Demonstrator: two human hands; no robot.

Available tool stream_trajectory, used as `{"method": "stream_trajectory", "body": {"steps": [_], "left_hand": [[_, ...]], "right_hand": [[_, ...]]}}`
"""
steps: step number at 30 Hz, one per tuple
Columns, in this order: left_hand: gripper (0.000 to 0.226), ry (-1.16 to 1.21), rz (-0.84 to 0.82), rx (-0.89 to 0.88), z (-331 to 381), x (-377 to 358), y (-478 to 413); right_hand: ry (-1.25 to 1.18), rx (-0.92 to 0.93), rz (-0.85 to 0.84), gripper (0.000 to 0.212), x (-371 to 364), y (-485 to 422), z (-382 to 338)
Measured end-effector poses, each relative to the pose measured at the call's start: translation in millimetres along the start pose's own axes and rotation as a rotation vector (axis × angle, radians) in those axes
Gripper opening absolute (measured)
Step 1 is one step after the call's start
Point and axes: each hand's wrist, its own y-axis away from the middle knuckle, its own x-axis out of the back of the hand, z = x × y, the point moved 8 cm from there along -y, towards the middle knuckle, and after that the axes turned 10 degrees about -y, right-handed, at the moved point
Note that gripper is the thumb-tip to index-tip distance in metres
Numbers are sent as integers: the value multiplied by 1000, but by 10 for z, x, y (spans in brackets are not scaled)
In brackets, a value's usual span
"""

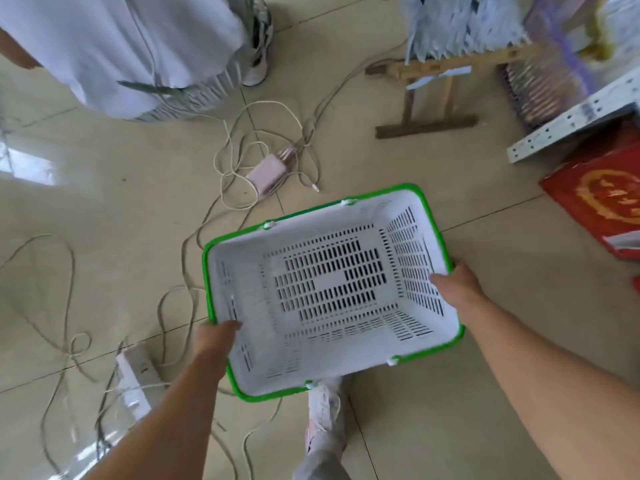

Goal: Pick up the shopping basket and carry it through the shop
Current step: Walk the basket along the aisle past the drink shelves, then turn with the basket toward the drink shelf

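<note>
A white slotted shopping basket [242, 271] with a green rim is held above the tiled floor, tilted so that its inside faces me. Nothing lies in it. My left hand [215, 344] grips its left short end, thumb inside the wall. My right hand [457, 289] grips the right short end, thumb inside as well. The green handles lie folded down along the rim. My shoe [323, 414] shows just below the basket.
Loose cables [65, 306] loop over the floor at left, with a white power strip [136, 375] and a pink charger [268, 171]. Another person [121, 53] stands at the upper left. A wooden rack [429, 98], metal shelving [568, 123] and a red bag [602, 199] stand at right.
</note>
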Motion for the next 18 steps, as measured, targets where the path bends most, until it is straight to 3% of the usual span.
{"method": "stream_trajectory", "body": {"steps": [2, 6, 8, 10, 12, 15, 18], "left_hand": [[33, 40, -25, 27, -33, -10, -206], [45, -68, 32, -28, -118, -109, -238], [37, -54, 27, -38, -122, -242, -54], [51, -105, -44, -87, -146, -488, -120], [69, -242, -70, -183, 2, -888, -30], [41, -436, -62, -479, 791, -1895, 1302], [48, -653, -152, -796, 1263, -3276, 2387]], "right_hand": [[-15, -6, -74, 23, -49, -65, 84], [15, 96, -181, 36, 157, -68, 366], [-50, 98, -149, 36, 469, 64, 712], [-108, 85, -103, 31, 854, 281, 1225], [-161, 46, -53, 27, 1222, 486, 1949], [-333, -173, 84, 21, 1804, 721, 3292], [-508, -390, 210, 25, 2272, 906, 4589]]}}
